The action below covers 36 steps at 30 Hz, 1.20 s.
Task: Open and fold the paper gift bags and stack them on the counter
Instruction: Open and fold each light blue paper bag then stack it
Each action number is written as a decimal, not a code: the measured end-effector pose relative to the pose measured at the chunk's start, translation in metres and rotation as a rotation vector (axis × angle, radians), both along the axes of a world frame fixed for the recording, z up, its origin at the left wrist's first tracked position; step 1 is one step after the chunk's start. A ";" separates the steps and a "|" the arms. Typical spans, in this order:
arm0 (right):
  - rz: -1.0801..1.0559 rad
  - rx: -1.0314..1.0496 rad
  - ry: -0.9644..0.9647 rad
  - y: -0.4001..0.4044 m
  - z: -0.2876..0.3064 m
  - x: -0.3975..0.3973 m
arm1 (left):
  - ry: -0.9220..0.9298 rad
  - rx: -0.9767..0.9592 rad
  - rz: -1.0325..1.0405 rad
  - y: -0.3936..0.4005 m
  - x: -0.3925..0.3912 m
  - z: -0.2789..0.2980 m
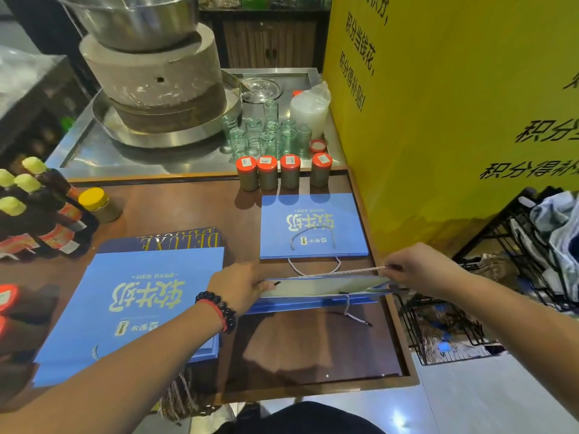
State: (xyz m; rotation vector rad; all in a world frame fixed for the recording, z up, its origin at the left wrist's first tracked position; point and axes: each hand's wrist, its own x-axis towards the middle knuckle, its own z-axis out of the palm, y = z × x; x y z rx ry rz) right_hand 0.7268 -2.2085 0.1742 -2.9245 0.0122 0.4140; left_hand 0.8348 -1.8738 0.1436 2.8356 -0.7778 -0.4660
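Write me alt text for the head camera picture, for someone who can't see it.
A person's two hands hold a blue paper bag open at its mouth over a brown counter, the left hand gripping one end, the right hand pinching its rope handle. Flat blue bags lie stacked to the left, another behind.
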 end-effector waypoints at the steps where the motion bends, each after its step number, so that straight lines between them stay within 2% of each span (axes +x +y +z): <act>1: -0.029 0.001 0.013 -0.004 0.001 -0.001 | 0.002 0.013 0.016 0.003 0.000 -0.002; 4: -0.173 0.109 -0.004 -0.014 0.000 -0.003 | 0.023 0.018 0.041 0.012 0.003 -0.008; 8: -0.338 0.284 -0.051 0.002 0.007 0.001 | -0.055 0.052 -0.036 0.015 0.007 -0.011; 12: -0.544 0.568 -0.149 0.035 0.010 0.018 | -0.028 0.085 -0.050 0.009 0.011 -0.007; 15: -0.404 0.537 -0.091 0.057 0.003 0.024 | 0.076 0.099 0.016 0.007 0.015 -0.010; 20: -0.102 0.320 -0.034 0.079 -0.007 0.031 | 0.138 0.078 0.046 0.007 0.019 -0.003; 23: -0.098 0.266 -0.048 0.084 -0.009 0.039 | 0.187 0.050 0.041 0.009 0.022 -0.003; 26: -0.111 0.251 -0.022 0.089 -0.017 0.043 | 0.161 0.047 0.060 0.008 0.020 -0.003; 30: -0.238 0.394 -0.044 0.089 -0.028 0.043 | 0.070 0.088 0.092 -0.001 0.015 0.005; 36: -0.211 0.472 -0.122 0.083 -0.029 0.036 | 0.082 0.083 0.116 -0.004 0.022 0.002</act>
